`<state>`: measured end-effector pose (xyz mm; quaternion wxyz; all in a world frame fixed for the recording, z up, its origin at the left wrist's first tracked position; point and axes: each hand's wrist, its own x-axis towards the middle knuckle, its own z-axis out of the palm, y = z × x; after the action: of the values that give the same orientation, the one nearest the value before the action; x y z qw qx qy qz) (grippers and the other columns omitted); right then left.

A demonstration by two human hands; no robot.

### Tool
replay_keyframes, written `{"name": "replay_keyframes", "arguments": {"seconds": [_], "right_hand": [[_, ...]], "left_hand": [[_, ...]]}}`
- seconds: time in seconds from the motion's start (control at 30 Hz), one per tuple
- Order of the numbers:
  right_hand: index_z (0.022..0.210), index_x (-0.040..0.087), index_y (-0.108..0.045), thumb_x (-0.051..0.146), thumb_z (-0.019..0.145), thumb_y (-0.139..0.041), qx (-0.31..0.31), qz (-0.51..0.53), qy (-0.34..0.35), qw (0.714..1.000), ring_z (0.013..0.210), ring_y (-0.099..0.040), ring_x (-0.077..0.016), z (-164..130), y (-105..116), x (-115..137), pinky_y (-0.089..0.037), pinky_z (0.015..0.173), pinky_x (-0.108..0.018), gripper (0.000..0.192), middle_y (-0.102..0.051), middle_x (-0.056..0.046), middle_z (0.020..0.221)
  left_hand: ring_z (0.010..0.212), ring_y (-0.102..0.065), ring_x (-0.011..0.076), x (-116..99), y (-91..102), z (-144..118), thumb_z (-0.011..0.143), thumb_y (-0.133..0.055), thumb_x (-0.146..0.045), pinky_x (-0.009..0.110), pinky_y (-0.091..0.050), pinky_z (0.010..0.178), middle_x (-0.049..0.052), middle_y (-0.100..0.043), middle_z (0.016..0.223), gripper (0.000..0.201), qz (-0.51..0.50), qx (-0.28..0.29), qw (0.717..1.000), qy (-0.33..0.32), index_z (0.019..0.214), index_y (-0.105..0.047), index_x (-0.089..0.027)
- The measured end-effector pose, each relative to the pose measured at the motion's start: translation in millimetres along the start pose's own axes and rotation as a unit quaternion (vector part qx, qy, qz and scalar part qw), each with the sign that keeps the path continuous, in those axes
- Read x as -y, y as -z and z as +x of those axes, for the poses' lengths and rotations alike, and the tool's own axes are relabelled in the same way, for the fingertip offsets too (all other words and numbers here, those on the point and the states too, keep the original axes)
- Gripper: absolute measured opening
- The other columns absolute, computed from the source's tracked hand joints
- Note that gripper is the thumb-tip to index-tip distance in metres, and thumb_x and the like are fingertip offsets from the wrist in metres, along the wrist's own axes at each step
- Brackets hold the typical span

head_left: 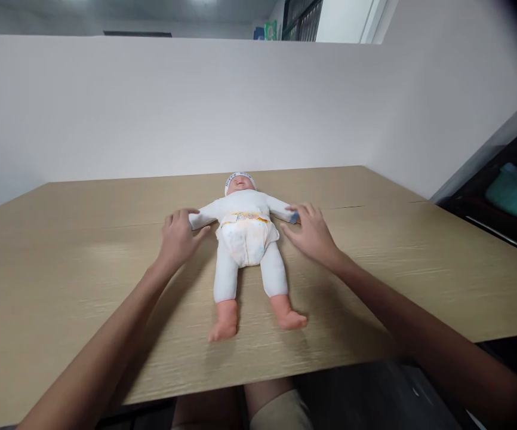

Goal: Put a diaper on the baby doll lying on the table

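A baby doll (247,200) in a white cloth body and a printed white hat lies on its back, feet toward me. Around its hips sits a white diaper (248,242) with an orange and yellow printed waistband. My left hand (180,239) is beside the doll's arm on the left, thumb and fingers apart, with nothing visible in the grasp. On the other side, my right hand (311,234) has its fingers spread over the end of the other arm, near a blue patch at the cuff. Whether the fingertips touch the arms, I cannot tell.
The doll rests on a wooden table (106,275) with a seam across it. Behind stands a white wall (187,107). A dark rack with a green item (516,194) is at the right. My legs are below the table's front edge.
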<state>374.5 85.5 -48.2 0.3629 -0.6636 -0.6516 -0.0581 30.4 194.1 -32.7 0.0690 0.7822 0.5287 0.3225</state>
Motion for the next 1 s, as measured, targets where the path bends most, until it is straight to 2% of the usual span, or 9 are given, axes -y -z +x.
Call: {"name": "replay_keyframes", "arguments": {"seconds": [0.1,0.2,0.3,0.43,0.57,0.67,0.77,0.87,1.0], "right_hand": [[0.154,0.013,-0.061,0.037,0.098,-0.073,0.066,-0.089,-0.014,0.994,0.141,-0.054,-0.0433,45,-26,-11,-0.044,0.118,-0.053,0.063,-0.065,-0.024,0.155],[0.145,0.013,-0.067,0.036,0.102,-0.07,0.104,-0.1,-0.018,0.989,0.132,-0.061,-0.0399,71,-46,-14,-0.046,0.113,-0.048,0.049,-0.073,-0.023,0.144],[0.133,0.011,-0.071,0.033,0.106,-0.061,0.1,-0.099,-0.037,0.989,0.123,-0.067,-0.0378,78,-57,-13,-0.049,0.104,-0.043,0.036,-0.075,-0.024,0.135],[0.128,0.01,-0.072,0.029,0.107,-0.057,0.093,-0.084,-0.068,0.99,0.119,-0.069,-0.0369,75,-56,-3,-0.052,0.098,-0.041,0.032,-0.075,-0.025,0.134],[0.128,0.012,-0.072,0.028,0.105,-0.058,0.083,-0.053,-0.079,0.992,0.119,-0.07,-0.0372,63,-31,10,-0.053,0.096,-0.041,0.032,-0.076,-0.024,0.134],[0.131,0.017,-0.073,0.022,0.1,-0.057,0.076,-0.019,-0.069,0.995,0.119,-0.071,-0.035,39,10,19,-0.054,0.095,-0.04,0.035,-0.077,-0.018,0.136],[0.132,0.022,-0.074,0.021,0.093,-0.061,0.071,0.071,-0.045,0.994,0.116,-0.072,-0.033,-2,65,28,-0.055,0.095,-0.039,0.041,-0.079,-0.012,0.133],[0.134,0.028,-0.076,0.026,0.091,-0.064,0.099,0.141,-0.004,0.985,0.117,-0.072,-0.0329,-57,123,40,-0.055,0.098,-0.039,0.045,-0.08,-0.007,0.132],[0.133,0.028,-0.078,0.034,0.092,-0.066,0.169,0.165,0.032,0.971,0.118,-0.07,-0.0362,-140,176,59,-0.055,0.1,-0.043,0.043,-0.079,-0.009,0.126]], "left_hand": [[0.147,-0.049,0.048,5,-21.4,34,0.094,-0.073,-0.052,0.06,-0.038,0.121,0.026,-0.06,0.158,0.07,0.12,0.042,0.992,0.0,0.151,-0.056,-0.015],[0.14,-0.055,0.0466,5,-41.3,57,0.097,-0.066,-0.05,0.058,-0.039,0.118,0.026,-0.068,0.148,0.065,0.162,0.085,0.983,0.008,0.15,-0.057,-0.013],[0.136,-0.058,0.0458,0,-49.4,66,0.1,-0.058,-0.049,0.055,-0.044,0.112,0.026,-0.073,0.137,0.054,0.185,0.085,0.979,0.002,0.141,-0.063,-0.013],[0.124,-0.066,0.0451,-13,-41.1,61,0.098,-0.059,-0.046,0.048,-0.051,0.097,0.028,-0.076,0.128,0.051,0.181,0.092,0.979,0.021,0.135,-0.064,-0.012],[0.102,-0.073,0.038,-39,-12.9,33,0.093,-0.065,-0.047,0.04,-0.049,0.081,0.019,-0.08,0.116,0.041,0.124,0.085,0.987,0.062,0.122,-0.064,-0.018],[0.091,-0.072,0.0333,-69,20.0,-12,0.089,-0.07,-0.055,0.036,-0.046,0.075,0.011,-0.079,0.104,0.042,0.066,0.054,0.993,0.081,0.113,-0.061,-0.023],[0.09,-0.072,0.034,-101,55.0,-84,0.086,-0.072,-0.062,0.035,-0.045,0.072,0.008,-0.077,0.099,0.047,0.023,0.031,0.995,0.089,0.112,-0.055,-0.026],[0.09,-0.073,0.0367,-124,82.0,-180,0.078,-0.079,-0.057,0.038,-0.048,0.071,0.006,-0.075,0.096,0.051,-0.041,0.05,0.994,0.087,0.113,-0.054,-0.029],[0.097,-0.077,0.0403,-132,98.5,-322,0.07,-0.088,-0.047,0.049,-0.06,0.081,0.006,-0.078,0.11,0.056,-0.171,0.162,0.959,0.156,0.12,-0.065,-0.036]]}}
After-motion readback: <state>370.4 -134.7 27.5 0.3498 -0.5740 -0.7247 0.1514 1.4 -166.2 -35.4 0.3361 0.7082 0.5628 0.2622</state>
